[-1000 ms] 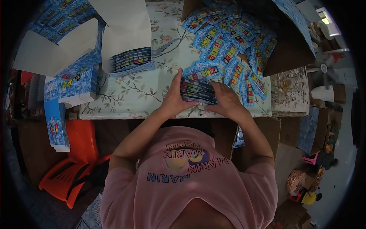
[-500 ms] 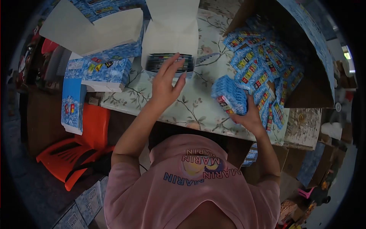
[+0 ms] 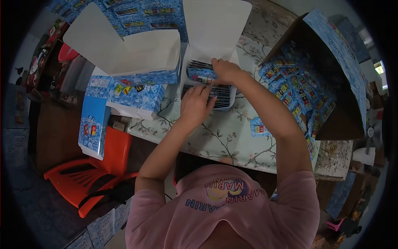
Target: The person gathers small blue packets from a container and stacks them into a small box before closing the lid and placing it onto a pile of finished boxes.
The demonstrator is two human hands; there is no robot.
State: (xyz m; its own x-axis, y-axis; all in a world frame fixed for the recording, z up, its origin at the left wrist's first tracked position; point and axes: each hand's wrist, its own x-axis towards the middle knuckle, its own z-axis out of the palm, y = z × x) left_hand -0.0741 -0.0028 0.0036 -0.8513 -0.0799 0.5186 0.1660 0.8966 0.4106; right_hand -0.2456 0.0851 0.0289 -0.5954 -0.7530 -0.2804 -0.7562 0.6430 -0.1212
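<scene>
An open white-lined box (image 3: 232,95) stands on the flowered table, with a row of dark-edged packets (image 3: 220,98) in its near part. My right hand (image 3: 227,72) reaches into the box and is closed on a stack of blue packets (image 3: 198,71) behind that row. My left hand (image 3: 196,101) rests on the near row at its left side, fingers spread, with its fingertips close to the stack. The undersides of both hands are hidden.
A large tipped carton (image 3: 338,70) with many loose blue packets (image 3: 290,89) lies at the right. One packet (image 3: 259,128) is on the flowered cloth (image 3: 215,139). Another open box (image 3: 149,52) sits on closed boxes at the left, above an orange chair (image 3: 112,153).
My right hand has carried the stack of packets from the right side of the table into the box. My left hand has lowered onto the row inside. The view has shifted slightly.
</scene>
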